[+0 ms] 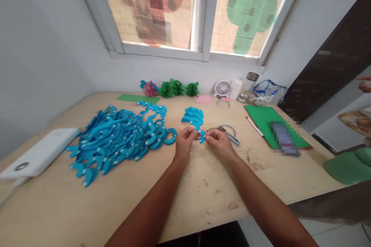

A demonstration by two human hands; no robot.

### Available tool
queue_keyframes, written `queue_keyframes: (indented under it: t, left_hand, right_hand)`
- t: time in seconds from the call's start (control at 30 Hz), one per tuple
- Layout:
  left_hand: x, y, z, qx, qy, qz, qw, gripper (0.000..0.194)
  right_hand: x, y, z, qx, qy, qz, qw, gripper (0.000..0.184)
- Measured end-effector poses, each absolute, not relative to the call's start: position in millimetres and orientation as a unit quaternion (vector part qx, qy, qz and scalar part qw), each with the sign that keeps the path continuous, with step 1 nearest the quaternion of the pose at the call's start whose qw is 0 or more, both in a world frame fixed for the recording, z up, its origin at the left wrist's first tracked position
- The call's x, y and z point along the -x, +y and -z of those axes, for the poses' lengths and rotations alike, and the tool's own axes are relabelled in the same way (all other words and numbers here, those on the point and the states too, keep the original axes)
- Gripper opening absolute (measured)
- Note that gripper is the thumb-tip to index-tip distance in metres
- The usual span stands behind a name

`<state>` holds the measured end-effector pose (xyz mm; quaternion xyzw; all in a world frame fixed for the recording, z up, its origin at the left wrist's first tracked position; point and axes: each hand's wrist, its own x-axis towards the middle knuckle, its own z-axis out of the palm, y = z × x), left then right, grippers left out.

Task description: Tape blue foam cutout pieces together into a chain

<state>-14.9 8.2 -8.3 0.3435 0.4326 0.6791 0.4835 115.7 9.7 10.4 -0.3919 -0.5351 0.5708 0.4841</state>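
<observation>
Just above the middle of the table, a small curved blue paper piece (202, 137) with white patches is pinched between my hands. My left hand (186, 139) grips its left side with thumb and forefinger, and the fingers of my right hand (219, 141) close on its right edge. Directly beyond it a small cluster of blue paper pieces (193, 115) reaches down to the held one; whether they are joined I cannot tell. To the left lies a large heap of curved blue paper pieces (116, 135), many with white patches.
A white power bank (40, 152) with a cable sits at the left. Beyond my right hand lie a utility knife (232, 137) and a metal ring. Green card (268, 123), a pen (255, 126), a small fan (223, 88) and green paper figures (175, 88) are farther off.
</observation>
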Motion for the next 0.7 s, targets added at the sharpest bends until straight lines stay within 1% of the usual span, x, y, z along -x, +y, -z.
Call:
queue_keyframes:
  t: [0.23,0.47,0.57,0.7]
  left_hand:
    - [13,4,3,-0.301,0.408,-0.672,0.540,0.014]
    - [15,1,1,-0.240,0.327,-0.651,0.642,0.020]
    - [17,1,2,-0.241,0.312,-0.643,0.657,0.020]
    - [17,2,3,-0.256,0.286,-0.633,0.672,0.018]
  right_hand:
    - [-116,12,-7,0.407,-0.559,-0.543,0.476,0.016]
    - [-117,10,-10,0.401,-0.548,-0.549,0.487,0.017]
    - [-116,8,-12,0.398,-0.522,-0.568,0.496,0.018]
    - [-117,5,-18,0.366,-0.463,-0.643,0.488,0.019]
